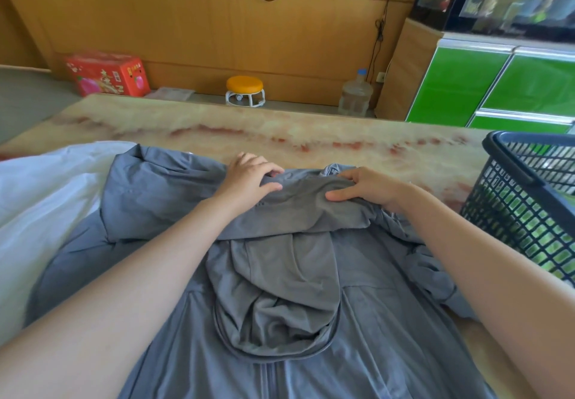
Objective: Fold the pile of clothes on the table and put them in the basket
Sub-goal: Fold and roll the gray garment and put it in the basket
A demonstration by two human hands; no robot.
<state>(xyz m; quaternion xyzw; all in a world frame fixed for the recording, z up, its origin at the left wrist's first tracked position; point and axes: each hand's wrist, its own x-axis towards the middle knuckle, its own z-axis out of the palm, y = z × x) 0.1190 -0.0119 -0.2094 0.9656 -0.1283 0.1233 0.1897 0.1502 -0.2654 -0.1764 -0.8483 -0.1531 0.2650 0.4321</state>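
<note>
Grey zip-up hooded jacket (379, 345) lies spread mid-table toward the near edge, hood turned down over the chest. Its lower part is cut off by the frame and one sleeve is partly under the right forearm. Left hand (249, 177) and right hand (370, 187) each grip the bunched far fold, fingers curled round the fabric with thumbs on top. White garment (46, 196) at the left edge is partly under the jacket, type unclear. Dark mesh basket (510, 162) at the right edge is cropped, contents unreadable. Marble-patterned table (280, 128). On the floor beyond: red box (105, 75), orange stool (245, 90), water bottle (356, 93), green cabinet (460, 84).
</note>
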